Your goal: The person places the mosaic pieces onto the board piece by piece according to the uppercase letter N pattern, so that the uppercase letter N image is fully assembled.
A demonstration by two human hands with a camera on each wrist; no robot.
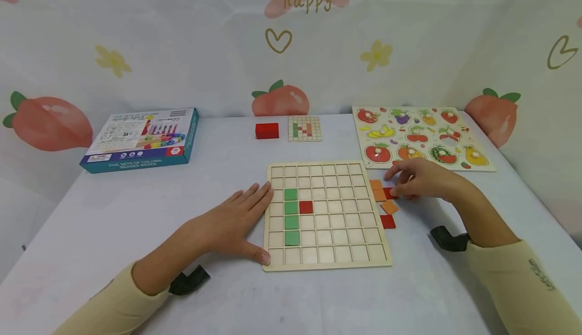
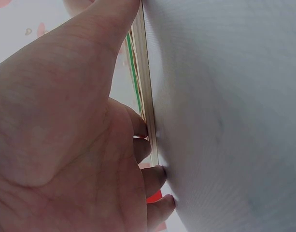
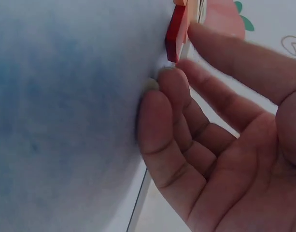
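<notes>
A square wooden grid board (image 1: 323, 222) lies flat in the middle of the table in the head view. On it, a column of several green tiles (image 1: 291, 207) fills the second column from the left, with one red tile (image 1: 306, 207) beside them. My left hand (image 1: 236, 219) lies spread along the board's left edge, thumb near the lower corner and fingertips at the side. Right of the board are several orange tiles (image 1: 376, 188) and a lower red tile (image 1: 388, 222). My right hand (image 1: 420, 179) hovers low there, thumb at another red tile (image 3: 176, 34), index finger extended, other fingers loosely bent.
Behind the board stand a small red block (image 1: 267, 131) and a little grid pattern card (image 1: 304, 129). A fruit puzzle board (image 1: 409, 145) lies at the back right, close to my right hand. A flat beads box (image 1: 143, 138) is at the back left.
</notes>
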